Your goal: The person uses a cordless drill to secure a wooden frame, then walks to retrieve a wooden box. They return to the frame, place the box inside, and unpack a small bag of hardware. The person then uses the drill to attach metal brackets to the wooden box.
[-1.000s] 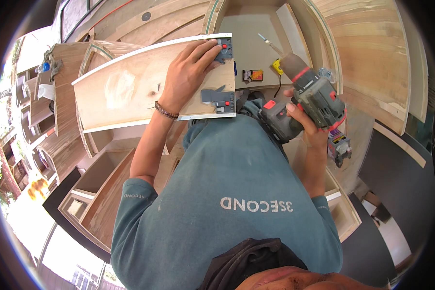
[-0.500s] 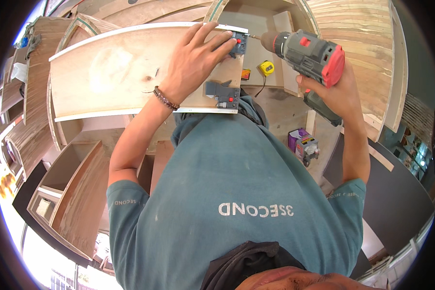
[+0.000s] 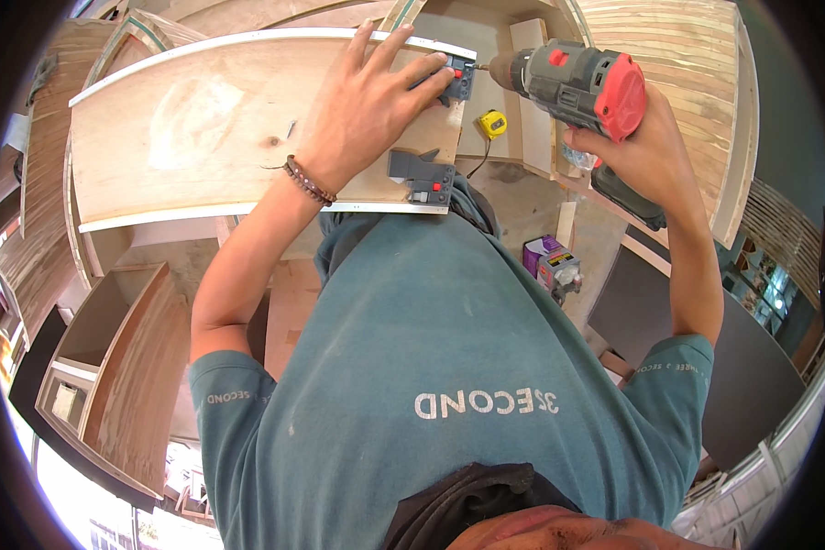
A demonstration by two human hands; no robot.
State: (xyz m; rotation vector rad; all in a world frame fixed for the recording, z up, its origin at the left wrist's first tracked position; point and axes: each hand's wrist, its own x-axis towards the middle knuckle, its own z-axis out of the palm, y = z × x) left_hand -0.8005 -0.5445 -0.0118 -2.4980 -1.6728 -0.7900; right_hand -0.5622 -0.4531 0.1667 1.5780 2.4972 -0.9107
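A wide plywood panel [image 3: 183, 179] with white rails along its long edges lies across in front of me. At its right end sit two grey plastic drawer-slide clips with red buttons, the far clip [image 3: 462, 82] and the near clip [image 3: 422, 177]. My left hand [image 3: 357, 115] rests on the panel, fingers spread, with fingertips against the far clip. My right hand [image 3: 655, 156] is wrapped round the handle of a grey and red cordless drill [image 3: 577, 87]. Its bit points left and reaches the far clip's outer edge; contact is too small to confirm. A small screw [image 3: 291, 128] lies on the panel.
A yellow tape measure [image 3: 492, 124] lies in the open cabinet beyond the clips. Below the drill stands a purple and grey box [image 3: 552, 264]. Plywood cabinet parts [image 3: 669, 82] rise at the right, and a wooden cabinet [image 3: 124, 367] stands at lower left.
My view has shifted slightly. The drill sits a little higher in the picture, its bit still at the far clip. My left hand stays by that clip with its fingers spread wider.
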